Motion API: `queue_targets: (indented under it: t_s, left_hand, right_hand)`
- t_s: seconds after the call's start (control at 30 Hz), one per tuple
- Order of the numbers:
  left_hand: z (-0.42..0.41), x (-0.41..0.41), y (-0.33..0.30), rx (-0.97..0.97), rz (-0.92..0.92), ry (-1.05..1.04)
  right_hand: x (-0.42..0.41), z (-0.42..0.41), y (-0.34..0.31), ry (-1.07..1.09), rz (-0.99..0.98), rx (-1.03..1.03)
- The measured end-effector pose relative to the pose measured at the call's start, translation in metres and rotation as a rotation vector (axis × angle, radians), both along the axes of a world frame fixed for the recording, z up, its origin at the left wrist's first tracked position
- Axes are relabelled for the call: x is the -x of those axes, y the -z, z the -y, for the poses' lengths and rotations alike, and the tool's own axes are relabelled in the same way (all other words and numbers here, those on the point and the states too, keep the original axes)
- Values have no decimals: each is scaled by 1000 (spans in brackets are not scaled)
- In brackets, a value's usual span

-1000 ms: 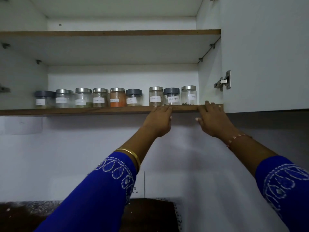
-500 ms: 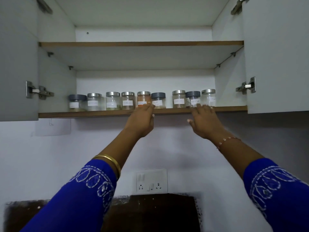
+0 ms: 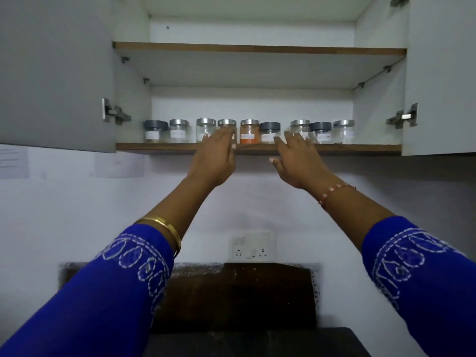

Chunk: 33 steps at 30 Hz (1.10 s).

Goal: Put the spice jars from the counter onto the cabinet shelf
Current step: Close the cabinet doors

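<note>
Several small spice jars stand in a row on the lower cabinet shelf (image 3: 360, 148), among them an orange-filled jar (image 3: 249, 132), a dark-lidded jar (image 3: 269, 132) and a dark-lidded jar at the far left (image 3: 154, 131). My left hand (image 3: 215, 157) is raised to the shelf edge, its straight fingers in front of a silver-lidded jar (image 3: 227, 122). My right hand (image 3: 298, 157) reaches up beside it with fingers spread in front of another silver-lidded jar (image 3: 300, 124). Neither hand holds anything.
Both cabinet doors stand open, the left door (image 3: 51, 73) and the right door (image 3: 443, 73). The upper shelf (image 3: 257, 48) carries nothing visible. A wall socket (image 3: 251, 244) sits below, above a dark counter (image 3: 244, 341). Papers (image 3: 14, 162) hang on the left wall.
The view has shifted so the cabinet sits further right. Both hands have slid left along the shelf edge and now reach up in front of the jars.
</note>
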State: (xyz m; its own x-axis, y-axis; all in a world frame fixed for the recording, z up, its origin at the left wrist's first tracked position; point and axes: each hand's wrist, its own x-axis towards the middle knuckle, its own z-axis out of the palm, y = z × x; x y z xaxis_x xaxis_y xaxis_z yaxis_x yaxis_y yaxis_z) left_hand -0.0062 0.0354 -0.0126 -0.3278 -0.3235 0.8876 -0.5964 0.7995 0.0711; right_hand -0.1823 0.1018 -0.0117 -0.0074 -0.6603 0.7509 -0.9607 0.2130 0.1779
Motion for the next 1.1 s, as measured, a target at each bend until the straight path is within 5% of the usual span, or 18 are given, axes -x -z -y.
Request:
queue_targets:
  t_s: [0.2, 0.37, 1.1]
  left_hand:
    - [-40, -47, -11, -15, -119, -34]
    - [-78, -92, -3, -54, -414, 30]
    - [-155, -347, -57, 387, -335, -358]
  right_hand:
    - [-52, -28, 2, -116, -2, -8]
    - [-95, -43, 11, -238, -5, -6]
    - [-398, -37, -22, -776, 171, 54]
